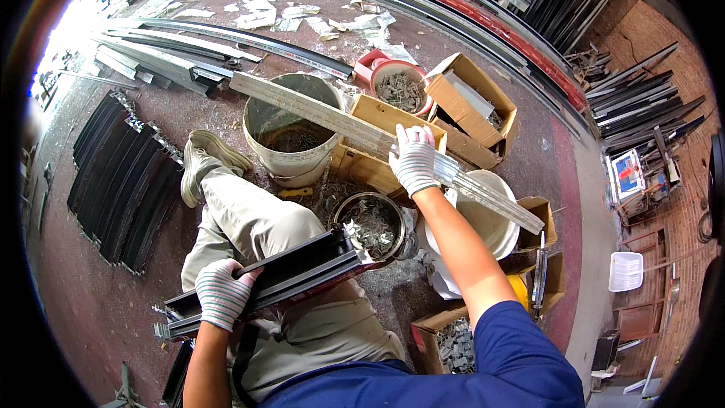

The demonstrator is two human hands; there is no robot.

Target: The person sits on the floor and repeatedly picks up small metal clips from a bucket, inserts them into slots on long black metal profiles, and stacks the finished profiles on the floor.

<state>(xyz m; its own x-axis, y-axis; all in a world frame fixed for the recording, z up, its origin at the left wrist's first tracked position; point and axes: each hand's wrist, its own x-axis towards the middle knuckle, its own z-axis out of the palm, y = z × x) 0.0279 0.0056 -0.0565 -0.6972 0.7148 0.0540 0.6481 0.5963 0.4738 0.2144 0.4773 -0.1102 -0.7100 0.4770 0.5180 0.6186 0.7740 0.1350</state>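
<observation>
My left hand [223, 293], in a striped glove, is closed around a black metal channel profile [279, 281]. The profile lies slantwise across my lap, its far end tilted up to the right. A long silver metal bar [310, 112] rests across the buckets and the wooden box [377, 111]. Over this bar is my right hand [415, 159], gloved too, with its fingers bent down onto it; whether they pinch a small part is hidden. Shiny metal pieces [447, 169] lie beside that hand. Between my hands stands a round tin [375, 230] of small metal parts.
A large bucket [291, 147] stands ahead, a white bucket [491, 219] to the right. Behind are a red bucket [400, 91] of screws and a cardboard box [483, 106]. Several black profiles [124, 189] lie at left. Another box [453, 347] of metal pieces sits near my right elbow.
</observation>
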